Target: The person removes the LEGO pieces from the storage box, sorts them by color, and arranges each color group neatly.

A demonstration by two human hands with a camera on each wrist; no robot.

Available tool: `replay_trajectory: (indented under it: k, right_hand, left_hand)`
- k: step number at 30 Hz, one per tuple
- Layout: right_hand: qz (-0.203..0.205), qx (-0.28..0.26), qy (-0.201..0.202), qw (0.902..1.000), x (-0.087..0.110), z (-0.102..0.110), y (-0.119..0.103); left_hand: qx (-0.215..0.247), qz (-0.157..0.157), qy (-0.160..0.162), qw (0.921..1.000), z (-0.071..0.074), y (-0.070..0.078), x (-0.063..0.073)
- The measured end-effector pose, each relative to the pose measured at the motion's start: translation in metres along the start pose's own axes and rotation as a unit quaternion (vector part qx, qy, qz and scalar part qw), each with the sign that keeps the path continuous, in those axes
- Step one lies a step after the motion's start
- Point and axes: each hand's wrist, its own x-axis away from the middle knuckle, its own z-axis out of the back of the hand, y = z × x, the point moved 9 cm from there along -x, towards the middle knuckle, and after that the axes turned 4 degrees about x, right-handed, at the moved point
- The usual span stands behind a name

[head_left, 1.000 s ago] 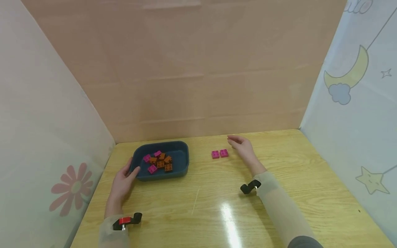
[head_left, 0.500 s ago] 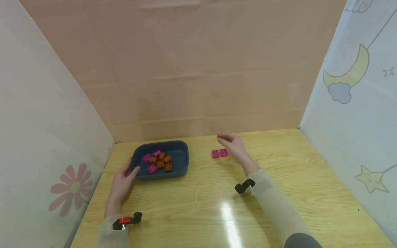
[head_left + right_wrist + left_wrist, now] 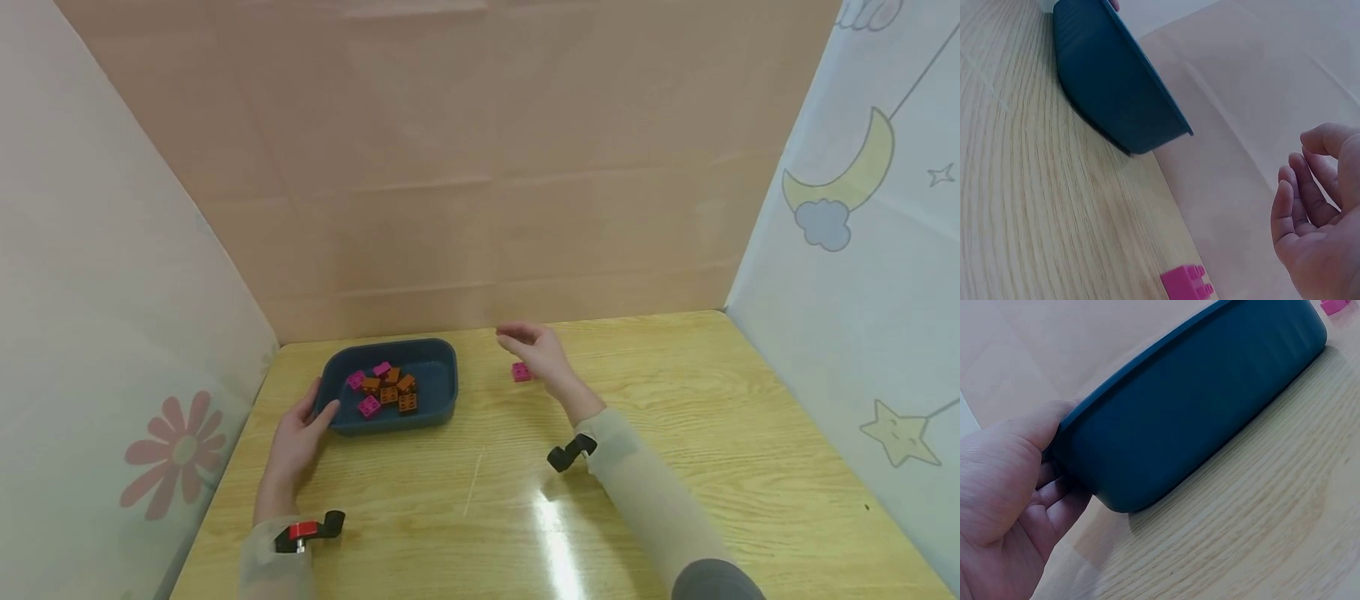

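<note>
My left hand (image 3: 294, 437) grips the left end of a dark blue tray (image 3: 442, 412), its thumb over the rim and its other fingers outside against the wall. Inside the tray lie several orange bricks (image 3: 388, 395) and pink bricks (image 3: 369, 407). To the right of the tray a pink brick (image 3: 521, 372) rests on the table, partly overlapped by my right hand (image 3: 542, 354). In the right wrist view that hand is raised beside the pink brick (image 3: 1186, 284), fingers loosely bent, thumb tip close to the index finger. Nothing shows between them.
A wooden table (image 3: 420, 508) carries everything. Behind it rises a brown paper-like backdrop (image 3: 450, 208). White printed panels (image 3: 840, 317) border both sides. Each wrist wears a small black camera mount (image 3: 572, 452).
My right hand has moved left over the pink bricks, now covering the right one and nearing the tray. The left hand and tray have stayed in place.
</note>
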Motion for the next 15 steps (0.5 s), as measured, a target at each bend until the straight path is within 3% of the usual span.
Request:
replay_trajectory:
  k: [7,15]
  right_hand:
    - [0.011,0.011,-0.011,0.9998,-0.002,-0.020,-0.007]
    - [0.058,0.042,-0.050,0.9962,-0.004,-0.054,-0.022]
  left_hand:
    - [0.003,-0.004,0.000,1.0000,-0.001,-0.001,-0.001]
    - [0.005,-0.003,0.000,1.0000,-0.002,-0.001,0.000]
